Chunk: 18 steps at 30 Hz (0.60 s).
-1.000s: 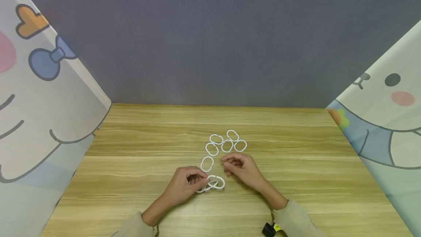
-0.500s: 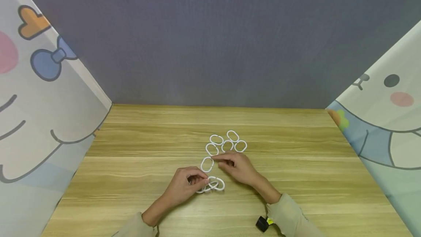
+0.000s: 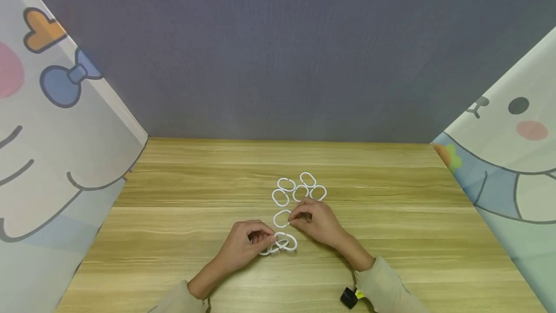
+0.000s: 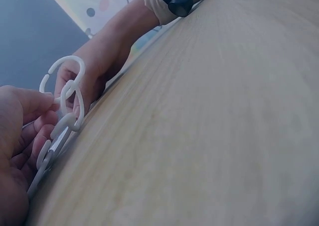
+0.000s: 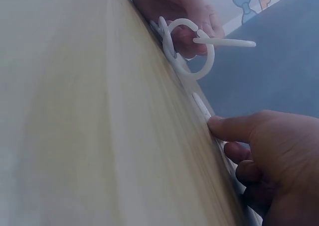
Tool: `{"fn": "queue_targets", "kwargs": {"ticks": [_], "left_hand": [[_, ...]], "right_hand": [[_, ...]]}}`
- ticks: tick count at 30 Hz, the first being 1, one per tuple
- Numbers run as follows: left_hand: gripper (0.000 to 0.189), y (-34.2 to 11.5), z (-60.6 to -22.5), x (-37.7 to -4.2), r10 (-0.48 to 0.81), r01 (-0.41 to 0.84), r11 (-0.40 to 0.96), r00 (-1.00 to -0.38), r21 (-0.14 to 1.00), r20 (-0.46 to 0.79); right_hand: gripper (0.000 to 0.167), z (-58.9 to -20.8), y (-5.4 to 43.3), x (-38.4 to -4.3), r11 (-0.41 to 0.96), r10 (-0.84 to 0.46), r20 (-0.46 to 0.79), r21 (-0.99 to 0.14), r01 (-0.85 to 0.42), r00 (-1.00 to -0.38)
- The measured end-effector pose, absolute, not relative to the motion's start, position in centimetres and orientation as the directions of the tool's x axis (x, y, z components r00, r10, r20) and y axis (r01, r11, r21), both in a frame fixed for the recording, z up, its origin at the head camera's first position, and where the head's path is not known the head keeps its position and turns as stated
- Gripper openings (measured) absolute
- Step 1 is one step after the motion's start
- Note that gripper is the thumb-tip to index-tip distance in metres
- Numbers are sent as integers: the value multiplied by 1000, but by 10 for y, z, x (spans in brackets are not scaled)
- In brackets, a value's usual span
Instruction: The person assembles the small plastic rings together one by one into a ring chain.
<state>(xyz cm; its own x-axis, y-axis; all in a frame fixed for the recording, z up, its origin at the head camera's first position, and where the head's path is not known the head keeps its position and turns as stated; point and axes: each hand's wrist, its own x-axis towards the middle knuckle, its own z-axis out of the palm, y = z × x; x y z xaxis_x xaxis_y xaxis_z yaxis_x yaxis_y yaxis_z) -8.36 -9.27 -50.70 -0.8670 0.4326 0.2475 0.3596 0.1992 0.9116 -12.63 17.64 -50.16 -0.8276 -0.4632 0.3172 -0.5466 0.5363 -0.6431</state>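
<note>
My left hand (image 3: 246, 245) pinches one end of a short chain of linked white plastic rings (image 3: 296, 243), ovals with a small gap. In the left wrist view the top ring (image 4: 79, 61) stands raised at the fingertips; other links hang below, partly behind the fingers. My right hand (image 3: 319, 221) pinches a loose white ring (image 3: 274, 217) by its right edge, just beyond the chain. That ring lies close to the table in the right wrist view, where thumb and forefinger meet on it.
Several more white rings (image 3: 281, 206) lie grouped on the wooden table (image 3: 195, 182), just beyond the right hand. A dark grey panel (image 3: 278, 62) rises at the back edge. Cartoon-printed sheets (image 3: 100, 124) flank both sides. A small black device (image 3: 349, 297) sits at the right sleeve.
My right hand has moved left to the loose ring, taken it between thumb and forefinger, and shifted it slightly right. The left hand and its chain have stayed in place.
</note>
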Motion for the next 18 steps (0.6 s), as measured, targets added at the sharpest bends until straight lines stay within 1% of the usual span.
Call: {"fn": "queue_targets", "kwargs": {"ticks": [8,11,18], "left_hand": [[8,-92,-507,-83,428,338,212,-876,917,224],[8,-92,-507,-83,427,334,210,-877,919,221],[10,-93,-507,-83,428,333,211,-877,919,219]], "right_hand": [[15,-500,182,-121,577,-481,323,-583,-572,-815],[16,-500,183,-118,553,-467,336,-611,-566,-818],[15,-503,188,-116,452,-418,397,-689,-566,-817]]}}
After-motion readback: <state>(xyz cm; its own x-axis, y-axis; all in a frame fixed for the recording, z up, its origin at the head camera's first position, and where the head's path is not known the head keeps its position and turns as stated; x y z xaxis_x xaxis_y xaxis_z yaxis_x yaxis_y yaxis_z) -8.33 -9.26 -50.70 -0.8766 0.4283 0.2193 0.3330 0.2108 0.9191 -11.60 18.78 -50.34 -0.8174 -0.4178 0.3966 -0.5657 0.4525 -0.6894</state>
